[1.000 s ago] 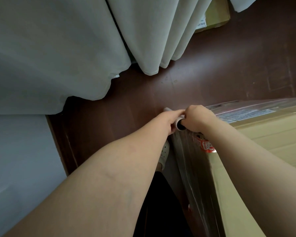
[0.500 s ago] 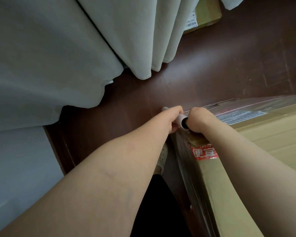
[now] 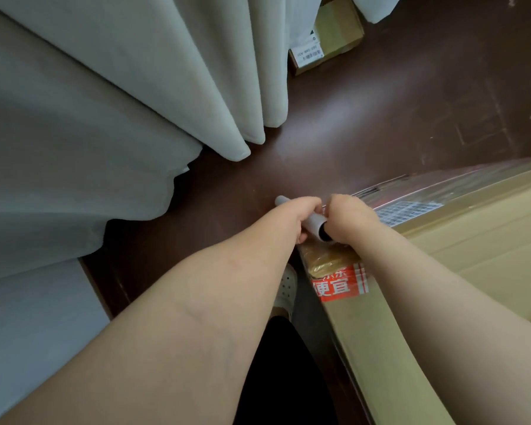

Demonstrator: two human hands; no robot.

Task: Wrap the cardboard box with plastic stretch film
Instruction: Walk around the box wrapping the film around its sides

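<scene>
A large cardboard box (image 3: 460, 246) fills the lower right, with a red-and-white label (image 3: 339, 283) near its corner. Clear stretch film (image 3: 436, 191) covers its far side and wraps the near corner. A white film roll (image 3: 314, 223) lies across that corner. My left hand (image 3: 301, 214) is closed around the roll's far part, and its white tip sticks out to the left. My right hand (image 3: 350, 217) grips the roll's near end, where the dark hollow core shows. Both forearms reach in from below.
Pale curtains (image 3: 129, 96) hang over the dark brown floor (image 3: 380, 118) to the left and behind. A small cardboard box (image 3: 328, 41) with a barcode label sits at the top by the curtain. My white shoe (image 3: 285, 289) stands beside the big box's corner.
Both hands and the roll have risen from the box's side to its top corner. More of the red label and the box top now shows.
</scene>
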